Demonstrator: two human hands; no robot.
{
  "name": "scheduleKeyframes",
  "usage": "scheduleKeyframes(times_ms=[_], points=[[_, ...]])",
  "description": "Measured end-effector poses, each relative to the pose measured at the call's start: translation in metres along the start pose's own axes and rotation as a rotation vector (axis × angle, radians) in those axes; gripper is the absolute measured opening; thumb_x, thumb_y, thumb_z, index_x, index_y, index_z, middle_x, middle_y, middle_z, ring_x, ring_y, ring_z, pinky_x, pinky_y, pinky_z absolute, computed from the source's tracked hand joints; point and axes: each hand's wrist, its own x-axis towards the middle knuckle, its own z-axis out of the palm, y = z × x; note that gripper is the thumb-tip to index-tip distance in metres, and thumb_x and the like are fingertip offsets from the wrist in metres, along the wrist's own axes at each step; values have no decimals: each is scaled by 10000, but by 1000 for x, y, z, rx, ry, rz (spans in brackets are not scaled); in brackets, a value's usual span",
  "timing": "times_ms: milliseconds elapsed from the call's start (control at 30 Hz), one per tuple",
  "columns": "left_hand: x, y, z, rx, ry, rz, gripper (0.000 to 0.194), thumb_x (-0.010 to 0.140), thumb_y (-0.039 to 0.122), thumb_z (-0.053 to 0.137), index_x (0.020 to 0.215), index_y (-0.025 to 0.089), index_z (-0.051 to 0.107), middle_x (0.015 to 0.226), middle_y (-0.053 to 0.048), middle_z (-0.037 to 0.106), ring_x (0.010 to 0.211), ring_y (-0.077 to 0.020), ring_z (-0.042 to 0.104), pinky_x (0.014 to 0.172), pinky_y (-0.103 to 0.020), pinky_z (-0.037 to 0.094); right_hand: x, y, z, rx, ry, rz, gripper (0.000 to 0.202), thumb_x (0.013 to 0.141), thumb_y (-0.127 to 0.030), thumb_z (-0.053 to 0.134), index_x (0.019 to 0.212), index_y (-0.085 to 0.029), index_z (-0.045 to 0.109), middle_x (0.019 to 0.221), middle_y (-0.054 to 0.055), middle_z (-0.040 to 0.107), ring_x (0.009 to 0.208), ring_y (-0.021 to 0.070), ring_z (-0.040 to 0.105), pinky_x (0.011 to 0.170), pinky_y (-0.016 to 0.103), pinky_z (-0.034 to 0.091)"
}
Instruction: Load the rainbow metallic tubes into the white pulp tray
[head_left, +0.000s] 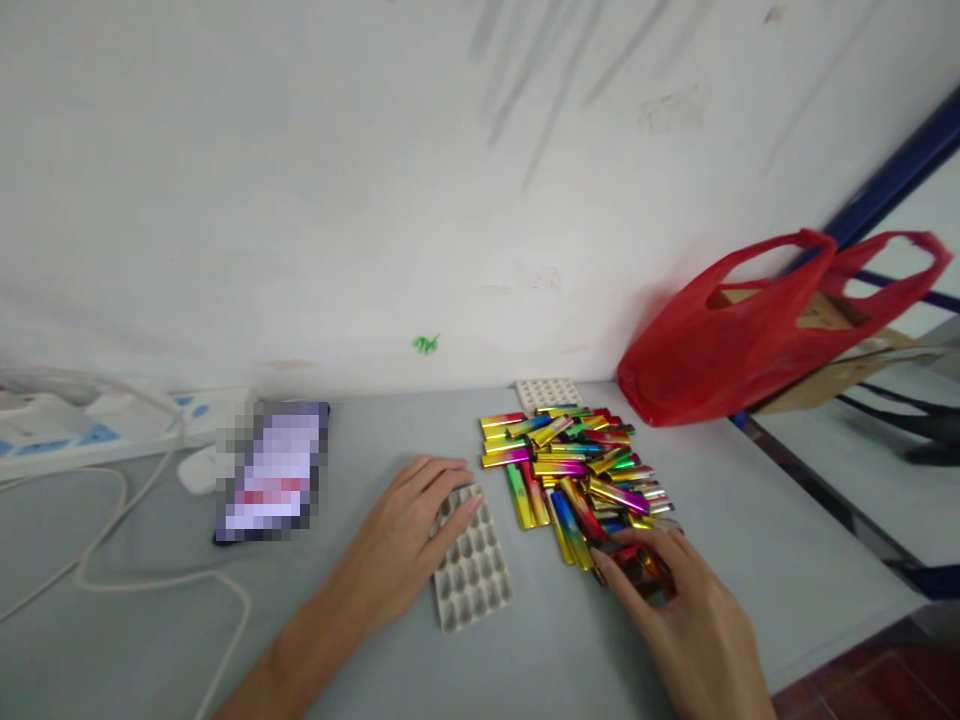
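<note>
A pale grey tray [474, 575] with rows of oval pockets lies flat on the table, and the pockets I can see hold nothing. My left hand [420, 520] grips its upper left part, thumb across the top face and fingers along the far edge. To the right is a loose heap of shiny metallic lighters [559, 467] in gold, red, blue, green and purple. At the near end of the heap, my right hand [686, 600] is curled with thumb and forefinger close together on a lighter [598, 572], which the fingers partly hide.
Behind the heap lies a second pocketed tray [549, 392] by the wall. A red plastic bag [720, 350] with cardboard inside stands at the right edge. On the left are a phone [277, 470], a power strip [210, 405] and a white cable [172, 578].
</note>
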Motion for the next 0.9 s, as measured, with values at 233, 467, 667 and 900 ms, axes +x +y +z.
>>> scheduleKeyframes(times_ms=[233,467,667,900], points=[[1,-1,0,5,2,8,269,1185,403,554,1326,266,737,1373,-79,761,1323,-302,672,1182,-519,525,-4,7,8,136,-9,5,458,1006,-725,688,1074,-290,812,1027,52,826,842,264,787,743,337,614],[2,-1,0,15,9,12,274,1178,389,559,1316,258,757,1366,-82,768,1309,-306,683,1167,-520,540,-5,-3,7,352,38,93,450,1063,-660,629,1059,-237,784,845,35,767,710,229,689,659,300,551],[1,-1,0,17,5,13,290,1182,395,549,1303,240,762,1363,-86,762,1309,-309,677,1167,-526,530,-14,10,2,451,6,132,479,1083,-649,587,998,-213,767,864,44,756,783,234,704,671,274,543],[1,-1,0,21,-2,16,297,1189,393,540,1315,230,754,1376,-96,749,1324,-310,659,1171,-521,516,-27,16,12,547,18,134,477,1110,-631,542,905,-229,696,934,85,764,875,259,727,777,295,569]])
